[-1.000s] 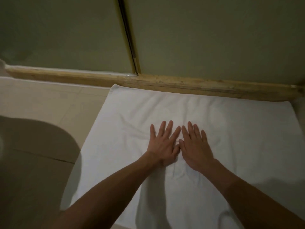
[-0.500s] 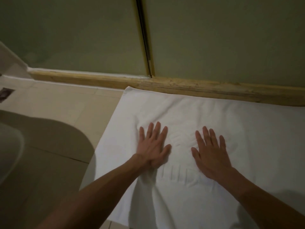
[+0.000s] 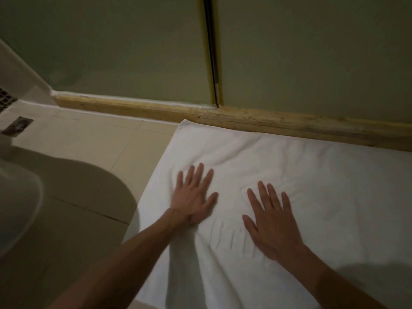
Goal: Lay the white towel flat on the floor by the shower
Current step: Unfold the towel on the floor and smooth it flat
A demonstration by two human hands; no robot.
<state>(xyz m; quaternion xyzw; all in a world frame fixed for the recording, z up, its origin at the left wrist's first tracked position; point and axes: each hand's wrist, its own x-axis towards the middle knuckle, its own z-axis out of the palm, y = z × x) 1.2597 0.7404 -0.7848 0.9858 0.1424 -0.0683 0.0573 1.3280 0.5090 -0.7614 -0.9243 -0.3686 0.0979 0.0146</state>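
Observation:
The white towel (image 3: 323, 179) lies spread on the tiled floor, its far edge against the worn wooden sill (image 3: 267, 121) of the shower. My left hand (image 3: 192, 197) presses flat on the towel near its left side, fingers straight and spread. My right hand (image 3: 270, 219) rests flat, palm down, a hand's width to the right, over an embossed rectangle and ribbed lettering in the cloth. Small wrinkles run between and below the two hands.
Frosted shower doors (image 3: 111, 52) with a brass-edged seam (image 3: 213, 52) rise behind the sill. Beige floor tiles (image 3: 89, 148) lie left of the towel, with a floor drain (image 3: 19, 126) far left. A white rounded fixture (image 3: 15, 204) bulges in at the left edge.
My hands, side by side and touching a second ago, have slid apart across the towel, the left one leftward and the right one rightward. The view has shifted left.

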